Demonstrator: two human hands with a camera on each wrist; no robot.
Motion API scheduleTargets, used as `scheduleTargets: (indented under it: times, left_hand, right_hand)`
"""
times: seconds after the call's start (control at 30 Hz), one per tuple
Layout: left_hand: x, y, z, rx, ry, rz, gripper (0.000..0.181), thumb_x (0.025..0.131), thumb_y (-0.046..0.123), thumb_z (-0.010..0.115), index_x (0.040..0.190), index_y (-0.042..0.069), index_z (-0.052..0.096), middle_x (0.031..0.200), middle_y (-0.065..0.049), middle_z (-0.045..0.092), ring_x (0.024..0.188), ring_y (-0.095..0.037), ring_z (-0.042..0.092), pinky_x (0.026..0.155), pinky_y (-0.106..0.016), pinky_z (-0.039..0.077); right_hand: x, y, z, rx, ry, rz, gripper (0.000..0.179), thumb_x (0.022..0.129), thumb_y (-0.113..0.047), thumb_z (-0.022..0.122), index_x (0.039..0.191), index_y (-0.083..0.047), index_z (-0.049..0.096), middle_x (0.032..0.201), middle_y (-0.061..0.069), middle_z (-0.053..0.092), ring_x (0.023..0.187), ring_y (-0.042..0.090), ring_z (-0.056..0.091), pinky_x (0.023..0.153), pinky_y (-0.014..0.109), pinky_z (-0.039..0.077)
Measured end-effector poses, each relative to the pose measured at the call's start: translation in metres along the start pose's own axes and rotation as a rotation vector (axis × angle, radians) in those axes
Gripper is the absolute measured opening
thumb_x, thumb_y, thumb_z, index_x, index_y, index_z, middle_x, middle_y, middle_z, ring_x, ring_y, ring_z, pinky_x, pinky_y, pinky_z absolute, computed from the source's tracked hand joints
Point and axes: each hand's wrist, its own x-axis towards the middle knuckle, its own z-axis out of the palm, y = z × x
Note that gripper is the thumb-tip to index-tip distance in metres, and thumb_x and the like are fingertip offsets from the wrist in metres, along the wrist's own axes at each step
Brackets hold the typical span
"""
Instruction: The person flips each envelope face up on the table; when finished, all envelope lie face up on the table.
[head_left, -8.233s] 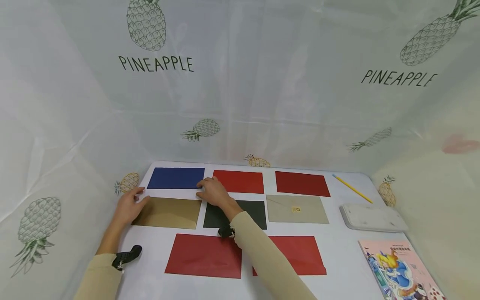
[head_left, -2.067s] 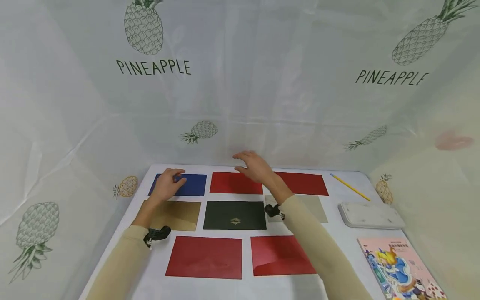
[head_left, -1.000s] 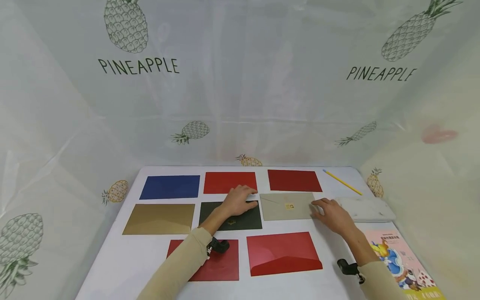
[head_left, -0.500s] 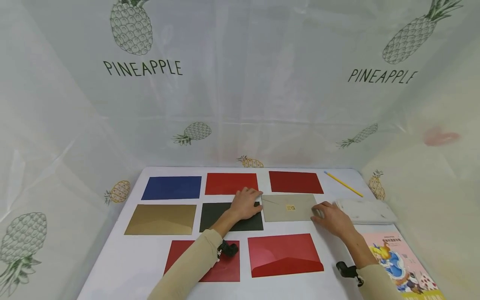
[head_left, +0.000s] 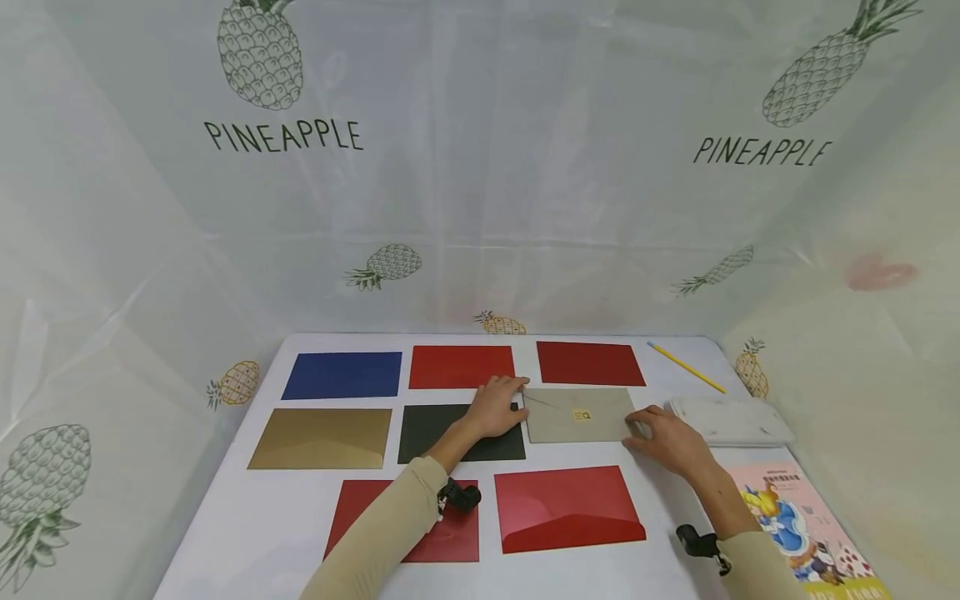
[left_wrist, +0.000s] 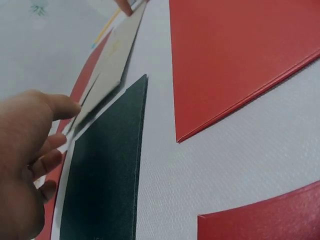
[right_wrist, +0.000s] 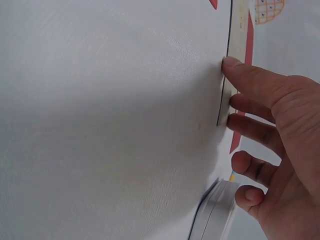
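A grey-beige envelope [head_left: 555, 425] with a small gold label lies flat right of centre in the head view. At its left edge is my left hand [head_left: 495, 407], thumb and fingertips touching or just above the edge, the palm over the dark green envelope [head_left: 427, 432]. My right hand [head_left: 667, 437] is at the opposite edge. In the right wrist view its thumb [right_wrist: 250, 77] rests on that envelope's near edge, with loosely bent fingers [right_wrist: 252, 131] at the short end. Neither hand lifts the envelope.
Around it lie a blue envelope [head_left: 341, 375], a gold one [head_left: 321, 437] and several red envelopes [head_left: 570, 504]. To the right are a yellow pencil [head_left: 686, 367], a pale flat case [head_left: 731, 421] and a pink illustrated book [head_left: 795, 525]. Pineapple-print curtain [head_left: 480, 183] encloses the table.
Both hands have moved rightward from the blue and gold envelopes to the grey-beige one. Over the last second it has shifted very slightly; the hands stay at its two ends.
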Motion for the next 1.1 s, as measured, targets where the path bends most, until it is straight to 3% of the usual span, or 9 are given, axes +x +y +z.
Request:
scheduleTargets:
  times: [0.17,0.33,0.53,0.73,0.93,1.1]
  left_hand:
    - [0.001,0.000,-0.001,-0.140,0.037,0.010,0.059,0.093,0.018,0.071,0.148,0.017,0.049,0.135,-0.004,0.058,0.117,-0.021,0.051,0.096,-0.046,0.041]
    - [0.003,0.002,-0.002,-0.216,0.097,0.043,0.056,0.091,0.016,0.074,0.144,0.021,0.055,0.128,-0.001,0.060,0.108,-0.023,0.056,0.092,-0.041,0.041]
    - [0.003,0.004,-0.002,-0.214,0.158,0.073,0.042,0.092,0.021,0.076,0.132,0.023,0.066,0.119,0.004,0.063,0.101,-0.019,0.058,0.088,-0.039,0.040]
    - [0.004,0.004,-0.001,-0.160,0.212,0.086,0.019,0.090,0.029,0.077,0.109,0.029,0.077,0.111,0.009,0.066,0.095,-0.011,0.056,0.086,-0.036,0.038]
    - [0.004,0.001,0.002,-0.118,0.232,0.082,0.016,0.087,0.034,0.079,0.103,0.033,0.079,0.104,0.013,0.067,0.089,-0.006,0.054,0.083,-0.034,0.035]
    - [-0.001,0.001,0.001,-0.142,0.214,0.069,0.017,0.087,0.036,0.079,0.103,0.035,0.080,0.102,0.015,0.067,0.086,-0.008,0.055,0.083,-0.036,0.035]
  right_hand:
    - [-0.001,-0.001,-0.001,-0.006,-0.012,0.006,0.048,0.083,-0.031,0.081,0.121,-0.005,0.069,0.121,0.017,0.065,0.110,0.041,0.063,0.087,0.060,0.052]
    - [-0.001,-0.001,-0.003,-0.004,-0.030,0.015,0.051,0.083,-0.034,0.081,0.123,-0.005,0.068,0.124,0.018,0.064,0.113,0.041,0.062,0.088,0.060,0.051]
    - [-0.002,-0.001,-0.006,0.014,-0.083,0.043,0.061,0.081,-0.042,0.081,0.128,-0.006,0.066,0.132,0.022,0.060,0.119,0.044,0.057,0.092,0.062,0.048]
    - [-0.004,0.001,-0.008,0.032,-0.101,0.043,0.062,0.082,-0.039,0.081,0.133,-0.007,0.064,0.137,0.022,0.058,0.125,0.046,0.054,0.095,0.063,0.046]
    - [-0.006,0.005,-0.008,0.019,-0.060,-0.002,0.050,0.084,-0.031,0.081,0.127,-0.010,0.067,0.132,0.018,0.062,0.122,0.043,0.057,0.095,0.061,0.048]
    - [-0.009,0.011,-0.008,0.047,-0.056,-0.041,0.034,0.084,-0.028,0.081,0.115,-0.016,0.072,0.123,0.012,0.068,0.117,0.038,0.060,0.094,0.058,0.049]
